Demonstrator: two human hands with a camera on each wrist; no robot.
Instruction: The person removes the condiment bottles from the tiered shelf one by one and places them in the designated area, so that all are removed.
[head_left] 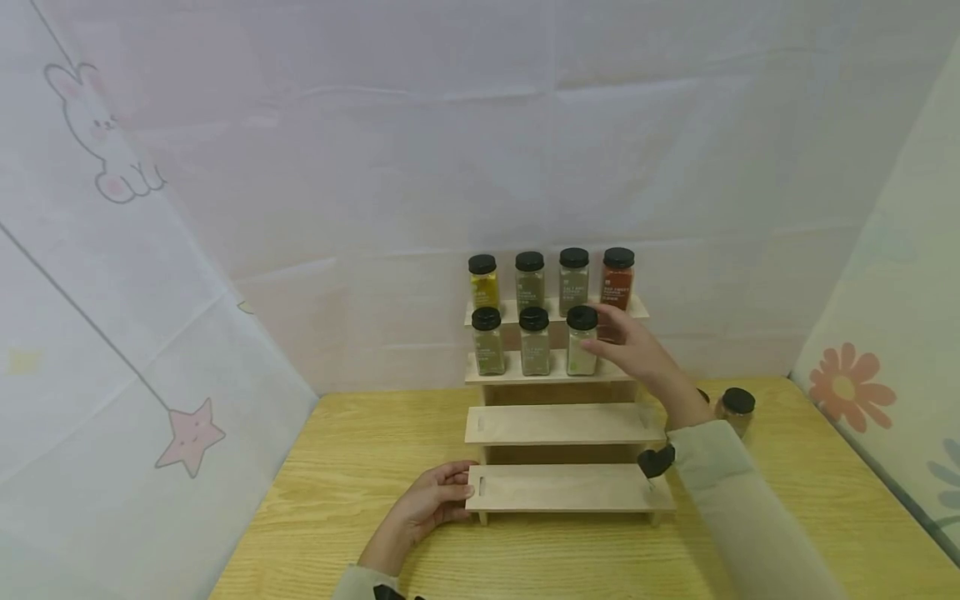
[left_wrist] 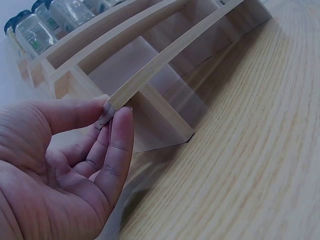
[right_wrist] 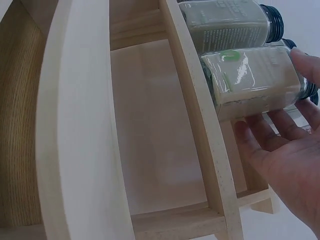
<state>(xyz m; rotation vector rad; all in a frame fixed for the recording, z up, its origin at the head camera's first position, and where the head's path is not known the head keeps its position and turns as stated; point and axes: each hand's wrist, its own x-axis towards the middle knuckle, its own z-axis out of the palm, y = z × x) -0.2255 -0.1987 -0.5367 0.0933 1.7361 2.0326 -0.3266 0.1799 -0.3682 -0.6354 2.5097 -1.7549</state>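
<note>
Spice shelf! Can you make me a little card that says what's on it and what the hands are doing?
Shelf: wooden, four steps
Top step: four black-lidded jars
Second step: three black-lidded jars
Left hand: pinches the bottom step's left end
Right hand: holds the second step's rightmost jar
Table: two more jars right of the shelf, one mostly hidden

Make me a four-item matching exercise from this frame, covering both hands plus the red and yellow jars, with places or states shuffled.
Column one
1. Left hand
2. Right hand
3. Red jar
4. Yellow jar

Column two
A. At the right end of the top shelf
B. Pinching the left end of the lowest shelf
C. At the left end of the top shelf
D. Touching the rightmost jar on the second shelf down

Pairs: 1-B, 2-D, 3-A, 4-C
</note>
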